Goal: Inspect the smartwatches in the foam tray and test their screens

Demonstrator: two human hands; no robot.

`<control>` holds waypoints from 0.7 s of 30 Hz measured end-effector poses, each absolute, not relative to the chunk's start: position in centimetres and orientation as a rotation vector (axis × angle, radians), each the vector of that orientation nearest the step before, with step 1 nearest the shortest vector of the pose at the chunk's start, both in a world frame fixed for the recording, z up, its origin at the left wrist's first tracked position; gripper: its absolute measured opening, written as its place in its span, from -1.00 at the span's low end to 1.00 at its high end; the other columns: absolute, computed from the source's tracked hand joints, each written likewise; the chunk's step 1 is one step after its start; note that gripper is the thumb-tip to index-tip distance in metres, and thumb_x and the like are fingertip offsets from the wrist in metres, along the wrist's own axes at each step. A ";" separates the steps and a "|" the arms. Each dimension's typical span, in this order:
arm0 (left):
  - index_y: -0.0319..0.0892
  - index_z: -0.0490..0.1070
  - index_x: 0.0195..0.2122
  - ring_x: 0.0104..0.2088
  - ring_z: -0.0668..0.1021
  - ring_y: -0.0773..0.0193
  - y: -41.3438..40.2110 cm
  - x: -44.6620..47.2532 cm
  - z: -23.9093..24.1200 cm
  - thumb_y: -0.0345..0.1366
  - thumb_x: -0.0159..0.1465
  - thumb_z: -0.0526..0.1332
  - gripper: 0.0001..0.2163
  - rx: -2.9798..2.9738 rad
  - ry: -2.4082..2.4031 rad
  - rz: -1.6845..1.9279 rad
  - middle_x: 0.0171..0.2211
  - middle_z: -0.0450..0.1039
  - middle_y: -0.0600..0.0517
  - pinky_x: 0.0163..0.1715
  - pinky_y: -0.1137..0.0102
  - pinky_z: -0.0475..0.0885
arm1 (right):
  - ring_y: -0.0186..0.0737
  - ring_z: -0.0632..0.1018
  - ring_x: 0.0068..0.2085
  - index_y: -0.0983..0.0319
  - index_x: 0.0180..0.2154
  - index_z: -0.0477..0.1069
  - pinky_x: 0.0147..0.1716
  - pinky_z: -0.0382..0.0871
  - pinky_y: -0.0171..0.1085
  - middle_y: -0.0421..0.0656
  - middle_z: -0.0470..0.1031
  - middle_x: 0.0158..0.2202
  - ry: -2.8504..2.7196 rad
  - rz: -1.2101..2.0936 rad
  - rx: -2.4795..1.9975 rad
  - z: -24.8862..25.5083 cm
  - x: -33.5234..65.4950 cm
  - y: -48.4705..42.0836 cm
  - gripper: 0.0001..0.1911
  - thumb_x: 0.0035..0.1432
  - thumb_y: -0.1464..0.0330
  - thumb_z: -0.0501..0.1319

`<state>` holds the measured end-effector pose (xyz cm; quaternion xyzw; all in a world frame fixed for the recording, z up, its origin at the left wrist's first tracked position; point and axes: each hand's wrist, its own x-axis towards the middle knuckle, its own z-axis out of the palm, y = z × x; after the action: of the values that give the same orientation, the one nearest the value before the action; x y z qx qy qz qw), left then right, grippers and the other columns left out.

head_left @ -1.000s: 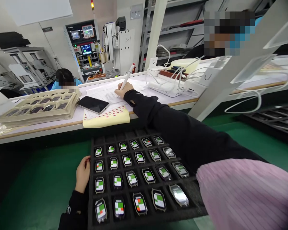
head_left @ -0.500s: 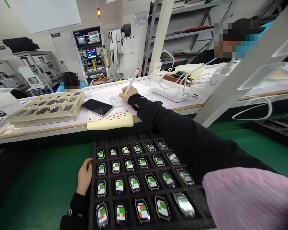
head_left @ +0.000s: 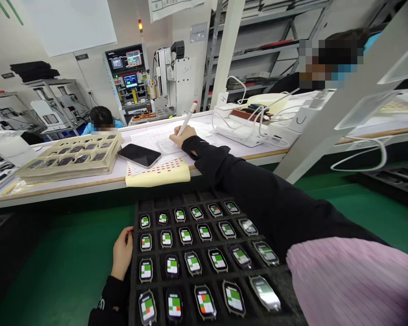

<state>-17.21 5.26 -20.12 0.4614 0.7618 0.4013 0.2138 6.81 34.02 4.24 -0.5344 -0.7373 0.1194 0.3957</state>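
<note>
My right hand grips a white pen with a red end, its lower end at a sheet of paper with handwriting on it. My left hand is closed at the left edge of a black compartment tray, its fingertips partly hidden by the rim. Rows of smartwatch bodies sit in the tray with green, white and some orange blocks on their lit screens. A smartphone lies left of the paper, partly over a yellow sheet with red marks.
A beige tray of dark lens-like pieces stands on the bench at left. White cables and a power strip lie at right, beside a slanted metal post. Two people are beyond the bench, with machines and shelves behind.
The whole view has shifted slightly down and to the right. My right hand still holds the pen at the paper, and my left hand stays at the tray edge.
</note>
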 end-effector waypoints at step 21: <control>-0.14 0.48 -0.10 -0.10 0.61 0.01 5.3 -17.4 -20.5 -0.07 0.28 0.01 -0.63 1.312 2.055 1.171 -0.10 0.59 -0.12 -0.12 0.21 0.48 | -0.14 0.57 -0.23 0.32 -0.23 0.48 -0.15 0.52 -0.14 -0.16 0.51 -0.25 -1.745 0.268 -1.418 3.4 6.8 35.7 -0.76 0.44 0.27 0.31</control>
<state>-17.43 5.30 -20.52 0.4734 0.7419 0.4226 0.2167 6.82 35.69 3.40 -0.5669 -0.6978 0.1072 0.4245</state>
